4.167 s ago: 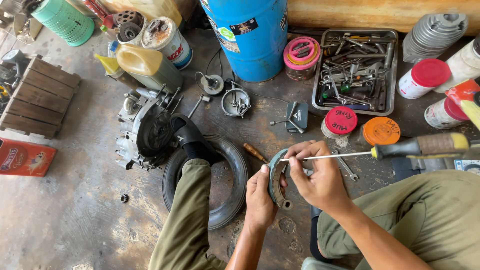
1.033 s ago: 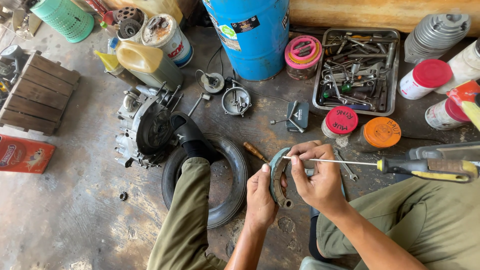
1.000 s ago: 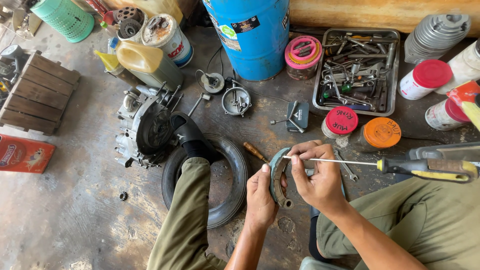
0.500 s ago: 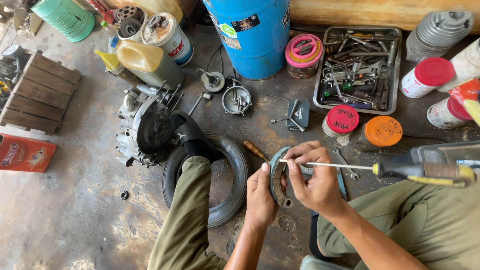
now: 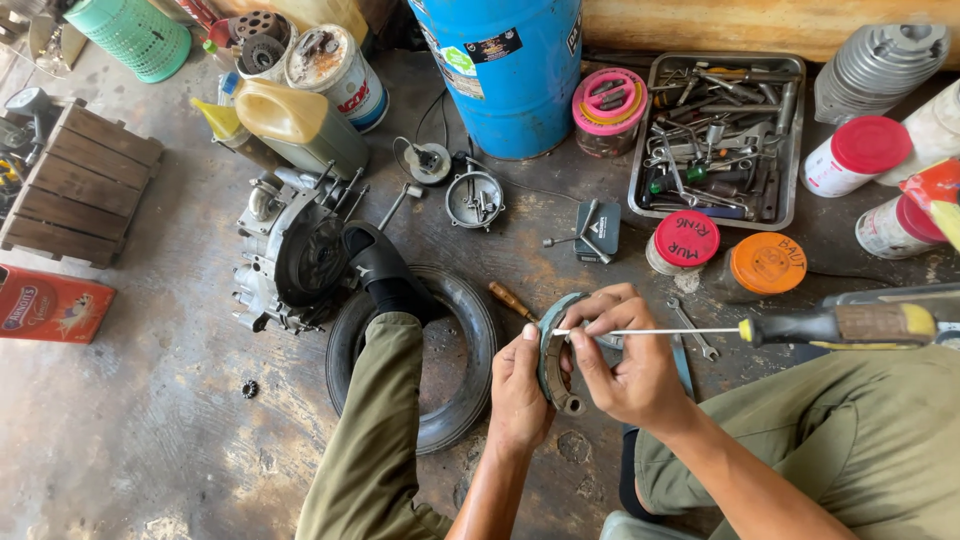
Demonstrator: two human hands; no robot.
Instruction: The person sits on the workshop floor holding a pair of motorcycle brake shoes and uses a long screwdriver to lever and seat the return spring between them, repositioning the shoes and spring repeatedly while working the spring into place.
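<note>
My left hand [image 5: 520,385] grips the brake shoe [image 5: 553,352]; my right hand [image 5: 625,350], at its three o'clock, pinches the screwdriver [image 5: 760,329] shaft.

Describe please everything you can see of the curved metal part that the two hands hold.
The curved part is a grey metal arc, like a brake shoe, with a worn brownish band along it and a round eye at its lower end. It stands on edge above the concrete floor. The left hand grips its left side; the right hand holds its right side, where the thin shaft of a screwdriver reaches it.
</note>
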